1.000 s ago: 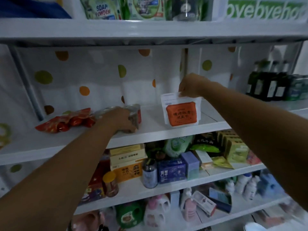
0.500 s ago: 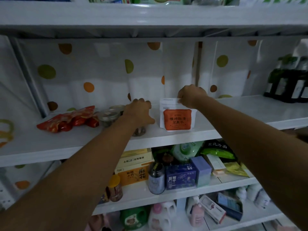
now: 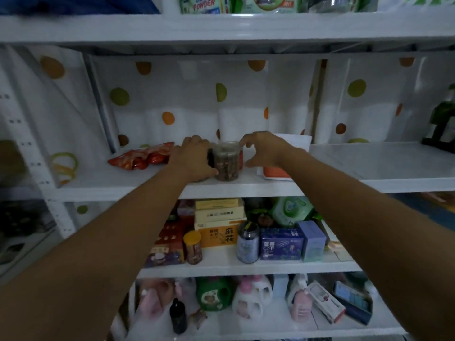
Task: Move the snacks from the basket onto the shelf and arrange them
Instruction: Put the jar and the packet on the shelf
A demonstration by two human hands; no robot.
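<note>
Head view: showing a white shelf point(image 3: 369, 168), smooth and faintly glossy, backed by a white sheet point(image 3: 192, 99) dotted in orange, green and brown.

Showing on it a jar point(image 3: 226, 161): round, clear plastic, straight-walled and flat-lidded, packed with small brown bits. Standing upright near the front edge.

Curling the left grip point(image 3: 194, 158) round the jar's left side, fingers bent over the top, thumb pressing at the foot of the wall. Cupping the right grip point(image 3: 266, 150) in a C at the jar's right side, fingertips by the lid rim, thumb lower down; not being able to tell whether touching or just short of it. Leaving the jar squarely between the two grips.

Covering something dark behind the left grip and something red behind the jar, both too hidden for telling.

Showing, just left of the left grip, a crinkly red packet point(image 3: 142, 157) of glossy film lying flat on the shelf. Showing, behind the right forearm, a white pouch point(image 3: 298, 142) with an orange label, its print too blurred for reading.

Reading "SOAP POWDER" on green packs point(image 3: 204, 4) up top. Reading "麻花" on an orange box point(image 3: 219, 236) one level down. Showing beside it a round can point(image 3: 247, 244) and a blue box point(image 3: 280, 243) with characters too small for reading.
</note>
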